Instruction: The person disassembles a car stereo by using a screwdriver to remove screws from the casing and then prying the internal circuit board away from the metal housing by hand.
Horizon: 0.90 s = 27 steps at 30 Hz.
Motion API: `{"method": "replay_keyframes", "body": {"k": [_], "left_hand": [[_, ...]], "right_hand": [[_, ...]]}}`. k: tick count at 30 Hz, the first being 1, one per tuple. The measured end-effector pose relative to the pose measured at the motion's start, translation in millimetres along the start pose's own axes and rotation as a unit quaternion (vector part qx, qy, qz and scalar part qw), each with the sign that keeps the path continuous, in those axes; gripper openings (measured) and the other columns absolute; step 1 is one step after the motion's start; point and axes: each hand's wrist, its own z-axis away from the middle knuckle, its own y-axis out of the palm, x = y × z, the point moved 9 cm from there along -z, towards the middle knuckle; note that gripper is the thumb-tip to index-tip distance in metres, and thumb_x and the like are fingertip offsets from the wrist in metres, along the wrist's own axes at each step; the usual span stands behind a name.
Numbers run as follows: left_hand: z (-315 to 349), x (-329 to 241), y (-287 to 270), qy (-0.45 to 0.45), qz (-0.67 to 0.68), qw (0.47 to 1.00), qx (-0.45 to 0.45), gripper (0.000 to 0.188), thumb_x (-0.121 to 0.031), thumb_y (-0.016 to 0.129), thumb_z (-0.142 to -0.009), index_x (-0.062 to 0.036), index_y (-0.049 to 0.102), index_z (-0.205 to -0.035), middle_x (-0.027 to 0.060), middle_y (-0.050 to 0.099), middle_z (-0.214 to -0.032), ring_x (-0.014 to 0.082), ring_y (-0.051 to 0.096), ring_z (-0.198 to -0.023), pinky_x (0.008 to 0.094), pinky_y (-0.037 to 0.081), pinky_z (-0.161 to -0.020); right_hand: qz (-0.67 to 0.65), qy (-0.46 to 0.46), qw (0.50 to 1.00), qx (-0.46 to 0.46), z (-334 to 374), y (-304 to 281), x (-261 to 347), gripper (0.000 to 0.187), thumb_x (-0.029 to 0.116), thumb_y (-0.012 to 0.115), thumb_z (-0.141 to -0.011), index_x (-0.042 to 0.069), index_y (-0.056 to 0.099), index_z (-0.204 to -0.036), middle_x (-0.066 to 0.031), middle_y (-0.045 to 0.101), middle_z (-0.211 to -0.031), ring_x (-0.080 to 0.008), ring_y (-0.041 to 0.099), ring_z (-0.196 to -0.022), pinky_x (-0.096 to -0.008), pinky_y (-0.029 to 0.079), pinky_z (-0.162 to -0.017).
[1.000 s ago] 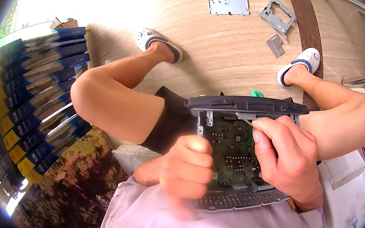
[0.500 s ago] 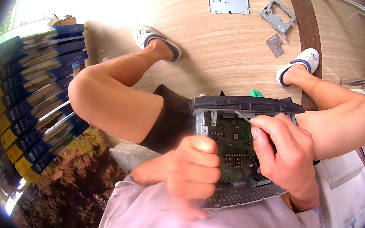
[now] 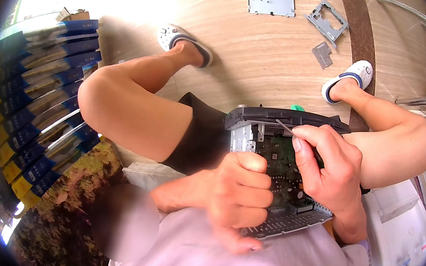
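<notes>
An opened electronic unit rests at my lap, with a green circuit board in a perforated metal chassis. Its long black front panel faces away from me. My left hand is closed at the chassis's left side, its fingers curled and partly hiding the board; the exact contact is hidden. Between thumb and forefinger, my right hand pinches a thin metal rod. The rod's tip lies at the inner edge of the black panel; its other end is hidden in the hand.
On the floor ahead lie a metal cover plate bearing several small pieces, a grey metal bracket and a small perforated plate. Stacked blue-and-yellow packages stand left. A white plastic container is at right.
The unit has tilted, showing more of its left metal wall. My left hand has shifted slightly right and down in view. The rod's tip sits higher, against the black panel.
</notes>
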Motion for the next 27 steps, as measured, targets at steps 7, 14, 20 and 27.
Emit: {"method": "replay_keyframes", "body": {"k": [7,14,20,27], "left_hand": [[-1.0,2.4,-1.1,-0.005,-0.006,0.999,-0.043,0.047,-0.036,0.066,-0.082,-0.0134,0.037,-0.053,0.0010,0.035,-0.058,0.0185,0.034,-0.047,0.0355,0.022,-0.051],[-3.5,2.7,-1.5,-0.007,-0.017,0.999,-0.047,0.045,-0.034,0.069,-0.078,-0.0135,0.037,-0.053,0.0010,0.036,-0.057,0.0182,0.035,-0.046,0.0356,0.022,-0.050],[-3.3,4.2,-0.8,-0.008,-0.023,0.998,-0.059,0.045,-0.033,0.071,-0.075,-0.0134,0.037,-0.052,0.0010,0.036,-0.057,0.0183,0.036,-0.046,0.0355,0.023,-0.050],[-3.5,5.1,0.4,-0.013,-0.025,0.998,-0.052,0.045,-0.032,0.072,-0.074,-0.0135,0.037,-0.052,0.0008,0.036,-0.057,0.0182,0.036,-0.046,0.0355,0.023,-0.050]], "right_hand": [[-0.014,-0.003,1.000,0.001,0.0,7.4,1.6,0.017,-0.009,0.070,-0.087,-0.003,0.067,-0.103,-0.0116,0.064,-0.075,-0.0212,0.060,-0.059,-0.0317,0.048,-0.054],[0.000,-0.023,0.999,-0.027,1.8,3.9,-1.5,0.020,-0.007,0.071,-0.085,-0.001,0.067,-0.103,-0.0121,0.065,-0.077,-0.0256,0.063,-0.061,-0.0350,0.051,-0.054],[0.002,-0.024,1.000,-0.015,1.6,5.9,-2.0,0.021,-0.007,0.071,-0.084,-0.001,0.067,-0.104,-0.0121,0.065,-0.077,-0.0258,0.063,-0.061,-0.0347,0.051,-0.055],[0.001,-0.006,1.000,-0.013,2.9,5.0,-5.4,0.015,-0.008,0.068,-0.089,-0.004,0.067,-0.103,-0.0134,0.066,-0.079,-0.0213,0.061,-0.062,-0.0315,0.049,-0.057]]}}
